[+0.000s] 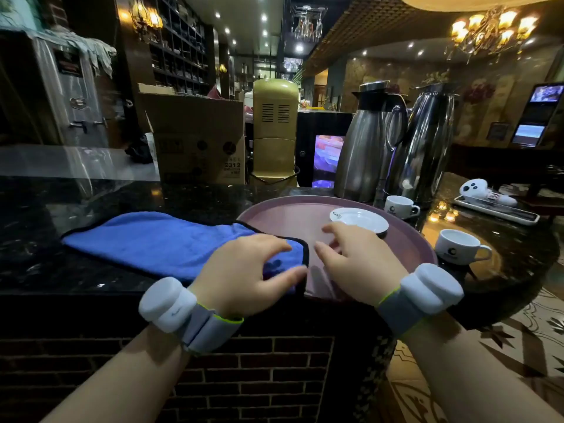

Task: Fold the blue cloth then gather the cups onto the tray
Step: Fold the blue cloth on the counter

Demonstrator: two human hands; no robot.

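A blue cloth (158,242) with black trim lies spread on the dark counter, its right end draped over the rim of a round pink tray (287,215). My left hand (244,276) hovers over that right end, fingers curved and apart, thumb near the cloth's corner. My right hand (357,254) is over the tray, fingers spread, holding nothing. A white saucer (358,219) sits on the tray. Two white cups stand off the tray to its right: one far (398,206), one near (457,247).
Two steel thermos jugs (363,148) (427,141) stand behind the tray. A cardboard box (198,138) and a gold appliance (274,129) are at the back. A white tray with a plush toy (488,196) lies far right. The counter's front edge runs under my wrists.
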